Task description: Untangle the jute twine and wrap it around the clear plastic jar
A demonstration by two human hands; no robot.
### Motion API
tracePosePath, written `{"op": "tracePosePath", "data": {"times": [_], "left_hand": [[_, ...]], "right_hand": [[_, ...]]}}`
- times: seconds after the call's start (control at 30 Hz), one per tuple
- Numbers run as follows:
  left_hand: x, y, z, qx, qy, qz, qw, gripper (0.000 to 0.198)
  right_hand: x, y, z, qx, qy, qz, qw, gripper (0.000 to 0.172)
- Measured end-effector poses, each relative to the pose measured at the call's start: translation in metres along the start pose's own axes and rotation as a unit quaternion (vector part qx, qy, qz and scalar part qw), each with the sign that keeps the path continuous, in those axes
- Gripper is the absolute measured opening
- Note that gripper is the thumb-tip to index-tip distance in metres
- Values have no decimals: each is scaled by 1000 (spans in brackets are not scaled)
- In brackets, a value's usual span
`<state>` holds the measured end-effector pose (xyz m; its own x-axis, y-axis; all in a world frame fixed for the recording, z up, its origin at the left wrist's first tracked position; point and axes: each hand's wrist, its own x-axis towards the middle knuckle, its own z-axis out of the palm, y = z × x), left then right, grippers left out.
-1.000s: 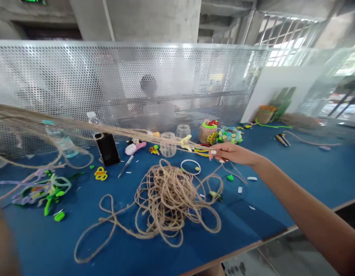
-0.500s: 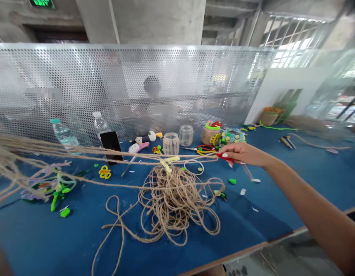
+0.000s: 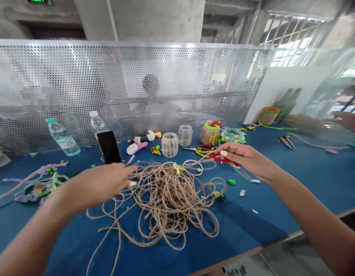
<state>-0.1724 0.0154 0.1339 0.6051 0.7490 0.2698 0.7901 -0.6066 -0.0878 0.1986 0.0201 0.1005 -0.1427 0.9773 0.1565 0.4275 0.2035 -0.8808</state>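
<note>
A loose heap of jute twine lies mid-table. My right hand pinches a strand of twine at the heap's far right, with a red looped piece at its fingertips; I cannot tell exactly what that piece is. My left hand reaches over the heap's left side, palm down, its fingertips at the strands. Motion smears those fingers, so their grip is unclear. On top of the heap sits a pale yellow fuzzy piece.
Behind the heap stand two clear jars, a twine-wrapped jar and scissors. A phone leans against a bottle, another bottle beside it. Fuzzy craft wires lie left. A perforated metal screen runs behind the table.
My left hand has come into view from the left. The strands stretched across the table have dropped slack onto the heap. My right hand has stayed nearly in place.
</note>
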Motion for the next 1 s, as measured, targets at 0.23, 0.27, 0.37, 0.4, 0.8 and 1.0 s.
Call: {"op": "tracePosePath", "data": {"times": [0.23,0.27,0.37,0.4,0.8,1.0], "left_hand": [[69,110,38,-11,238,212,948,31],[74,111,44,-26,255,213,943,27],[81,104,57,-155,278,172,932,23],[81,101,60,-235,277,135,922,20],[70,75,48,-717,202,-126,655,19],[63,62,39,-780,213,-187,558,6]], "right_hand": [[-15,-42,45,44,-7,-65,997,32],[-16,-43,47,33,-10,-81,996,31],[-14,-41,49,1,-2,-106,994,31],[-12,-38,50,1,-1,-107,994,32],[5,-20,75,19,-58,-134,989,36],[5,-16,80,26,-80,-123,989,36]]}}
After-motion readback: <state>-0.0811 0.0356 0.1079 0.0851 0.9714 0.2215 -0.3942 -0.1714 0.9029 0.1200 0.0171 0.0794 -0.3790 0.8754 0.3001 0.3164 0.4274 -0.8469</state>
